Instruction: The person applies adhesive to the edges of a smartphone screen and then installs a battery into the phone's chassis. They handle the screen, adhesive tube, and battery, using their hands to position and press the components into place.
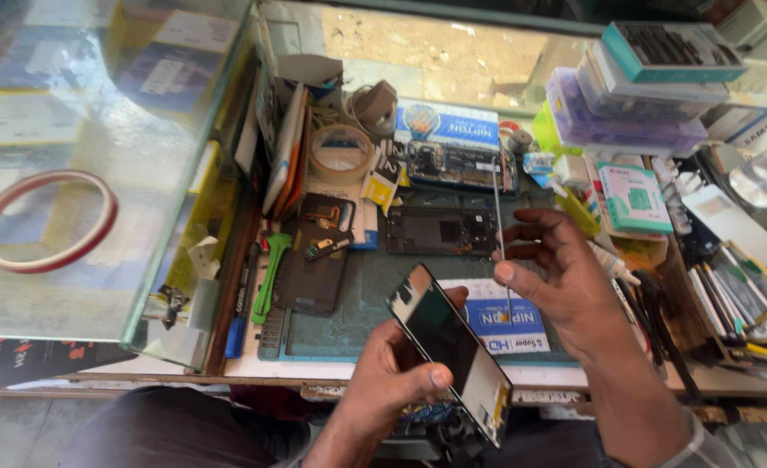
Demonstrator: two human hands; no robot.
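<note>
My left hand [396, 377] grips a phone screen panel [450, 351], dark glass tilted up on its edge, low in the middle of the view. Just right of it, my right hand [561, 282] pinches a thin metal pry tool [499, 221] that points up and away. Beyond the hands, an opened phone frame [442, 230] lies flat on the green work mat [362, 290], and a second opened phone with bare circuit boards [461, 166] lies behind it. A dark back cover [317, 260] rests at the mat's left.
A glass counter top [89, 173] at the left carries a red tape ring [41, 221]. A roll of tape [340, 152], a green pry tool [271, 273], stacked plastic boxes [626, 95] at the back right, and several tools and pens [730, 299] crowd the right edge.
</note>
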